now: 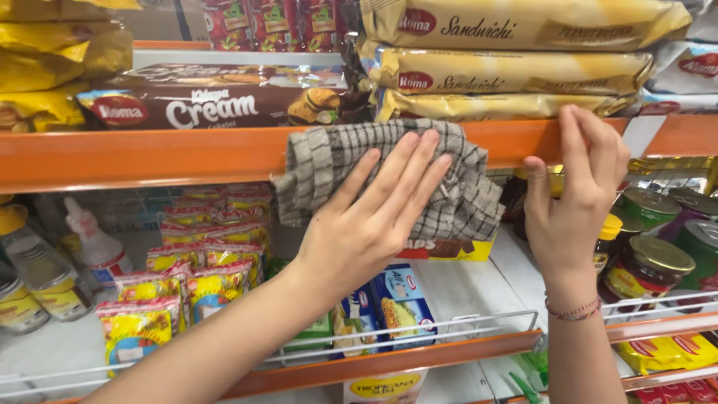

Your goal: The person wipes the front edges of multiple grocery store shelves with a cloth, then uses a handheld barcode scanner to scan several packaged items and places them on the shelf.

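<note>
The left hand lies flat on a checked grey cloth and presses it against the orange front edge of the upper shelf. Its fingers are stretched out and open, not closed around the cloth; they point up and to the right, and the cloth is directly under them and spreads past them to both sides. The long axis of the cloth runs along the shelf edge, from left to right, and its lower part hangs loose below the edge. The right hand is just beside the right end of the cloth and does not touch it. Its fingertips rest bent over the same orange edge, and it holds nothing. So the left hand is on the cloth and the right hand is near but apart. Above the edge lie long yellow packs and a brown pack; jars stand on the lower shelf at the right.
</note>
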